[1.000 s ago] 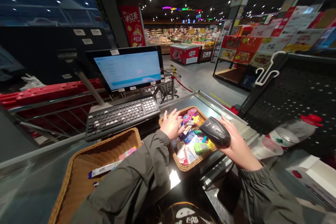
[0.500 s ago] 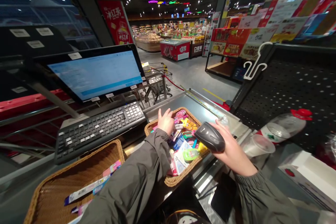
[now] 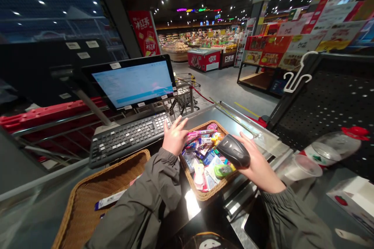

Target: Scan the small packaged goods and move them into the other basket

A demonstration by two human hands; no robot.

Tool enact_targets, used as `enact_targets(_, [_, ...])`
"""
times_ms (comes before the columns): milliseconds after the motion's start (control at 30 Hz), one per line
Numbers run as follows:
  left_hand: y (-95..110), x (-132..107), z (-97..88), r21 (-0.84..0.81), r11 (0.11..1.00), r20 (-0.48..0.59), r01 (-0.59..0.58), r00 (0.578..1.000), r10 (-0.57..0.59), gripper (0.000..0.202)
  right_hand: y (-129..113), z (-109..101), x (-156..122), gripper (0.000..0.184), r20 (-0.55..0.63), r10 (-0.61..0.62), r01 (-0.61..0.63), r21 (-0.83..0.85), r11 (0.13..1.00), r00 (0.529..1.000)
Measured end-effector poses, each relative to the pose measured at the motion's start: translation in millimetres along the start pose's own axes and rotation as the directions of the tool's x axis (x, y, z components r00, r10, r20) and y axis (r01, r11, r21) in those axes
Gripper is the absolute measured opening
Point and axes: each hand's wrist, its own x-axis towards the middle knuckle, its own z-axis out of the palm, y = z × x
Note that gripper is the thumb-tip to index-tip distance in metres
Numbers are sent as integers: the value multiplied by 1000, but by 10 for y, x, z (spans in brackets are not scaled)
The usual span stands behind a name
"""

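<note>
My right hand (image 3: 258, 162) grips a black barcode scanner (image 3: 233, 150) over the right side of a wicker basket (image 3: 204, 193) filled with several small colourful packets. At the basket's left rim, my left hand (image 3: 174, 137) has lifted a long pink packet (image 3: 201, 132); its index finger sticks out while the other fingers pinch the packet's end. A second wicker basket (image 3: 84, 198) at the lower left holds a few flat packets (image 3: 112, 198).
A black keyboard (image 3: 128, 137) and a lit monitor (image 3: 133, 82) stand just behind my left hand. At the right are a clear plastic cup (image 3: 300, 166), a bottle with a red cap (image 3: 336, 144) and a white box (image 3: 353, 198). A black pegboard panel (image 3: 330, 101) rises behind them.
My left hand has pulled back from among the packets to the basket's left rim and now holds a long pink packet. The scanner has stayed over the basket.
</note>
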Motion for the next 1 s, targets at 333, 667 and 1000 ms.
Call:
enact_targets(333, [-439,-812,-702,159,984,-272,76,962,-30,17,-617,190,176,56,73,-155,154,12,988,985])
enact_targets(667, [-658,-1558,-1168,254,951,-311,175,946,-90,16,-1286,537,398,51,147,-376,372,54,927,915])
enact_targets(1000, [-825,-1974,-1402,247,935,-307,254,936,-173,18,-1630,684,439,51,170,-440,436,59,898,882])
